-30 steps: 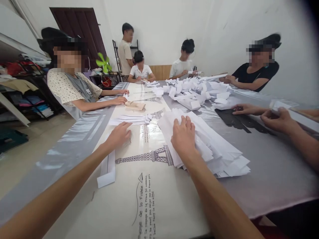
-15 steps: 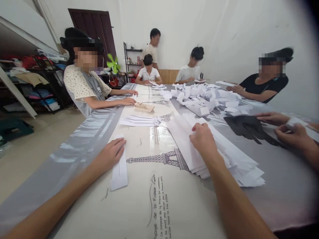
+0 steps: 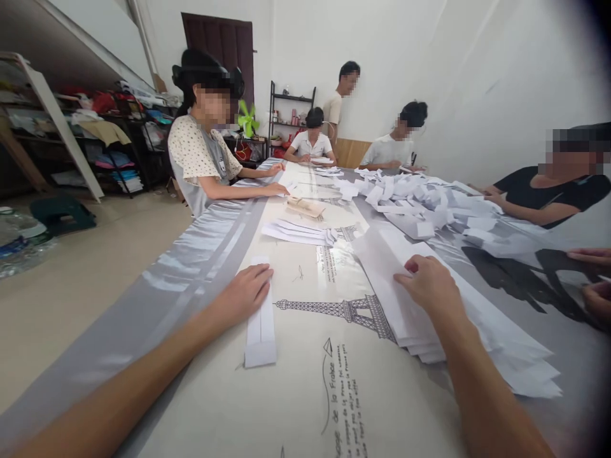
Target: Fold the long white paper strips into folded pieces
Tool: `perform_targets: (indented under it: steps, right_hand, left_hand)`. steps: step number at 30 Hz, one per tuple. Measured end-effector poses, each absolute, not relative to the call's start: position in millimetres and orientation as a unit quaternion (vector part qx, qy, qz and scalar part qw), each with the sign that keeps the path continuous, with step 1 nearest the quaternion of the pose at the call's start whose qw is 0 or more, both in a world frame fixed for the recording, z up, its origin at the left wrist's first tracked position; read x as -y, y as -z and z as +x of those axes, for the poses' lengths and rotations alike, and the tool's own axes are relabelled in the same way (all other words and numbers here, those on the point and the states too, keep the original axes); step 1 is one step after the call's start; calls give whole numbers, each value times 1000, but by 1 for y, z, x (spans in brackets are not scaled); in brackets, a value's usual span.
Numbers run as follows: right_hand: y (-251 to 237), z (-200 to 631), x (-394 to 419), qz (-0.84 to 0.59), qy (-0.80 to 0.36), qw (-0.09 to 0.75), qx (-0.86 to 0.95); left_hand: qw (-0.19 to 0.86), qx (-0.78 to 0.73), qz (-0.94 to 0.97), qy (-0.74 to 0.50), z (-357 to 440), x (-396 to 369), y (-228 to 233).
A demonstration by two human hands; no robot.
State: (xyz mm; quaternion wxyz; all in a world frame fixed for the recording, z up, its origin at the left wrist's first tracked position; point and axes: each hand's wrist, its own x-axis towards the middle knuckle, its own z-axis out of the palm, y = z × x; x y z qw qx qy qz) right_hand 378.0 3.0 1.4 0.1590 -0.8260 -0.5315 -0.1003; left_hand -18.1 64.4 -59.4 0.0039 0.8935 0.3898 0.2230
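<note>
My left hand (image 3: 245, 291) lies flat with its fingers stretched across the upper part of a folded white paper strip (image 3: 261, 334). The strip rests lengthwise on the printed table cover, a seam running down its middle. My right hand (image 3: 433, 283) is over the upper left part of a fanned stack of white paper sheets (image 3: 477, 343). Its fingers are bent and the thumb is drawn in close to them. Whether a sheet's edge is pinched there is hidden. Beyond my left hand lies a small pile of folded strips (image 3: 298, 233).
A wooden block-like object (image 3: 304, 208) sits past the folded strips. A large heap of loose white paper pieces (image 3: 420, 197) covers the far right of the table. Dark flat material (image 3: 506, 273) lies near a co-worker's hand (image 3: 596, 257). Other people sit around the table.
The view has turned left, so the table and papers appear farther right. My left hand stays on the strip and my right hand stays at the stack.
</note>
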Motion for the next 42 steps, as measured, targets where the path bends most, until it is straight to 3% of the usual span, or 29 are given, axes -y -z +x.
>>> perform_targets:
  steps: [7, 13, 18, 28, 34, 39, 42]
  right_hand:
    - [-6, 377, 2, -846, 79, 179, 496]
    - [-2, 378, 0, -789, 154, 256, 536]
    - [-10, 371, 2, -807, 118, 264, 514]
    - [-21, 354, 15, -831, 88, 208, 508]
    - [-9, 357, 11, -779, 201, 199, 559]
    - [-23, 335, 20, -763, 177, 308, 540]
    - [-21, 300, 25, -681, 123, 350, 631]
  left_hand:
    - [-13, -378, 901, -214, -17, -60, 56]
    - [-9, -376, 901, -215, -16, -60, 56]
    - [-5, -377, 900, -219, -17, -60, 57]
    - [-13, -376, 896, -237, -18, -61, 63]
    - [-8, -378, 896, -232, -18, -60, 61]
    - [-7, -379, 895, -236, -18, -58, 59]
    - [-14, -383, 895, -230, -14, -55, 57]
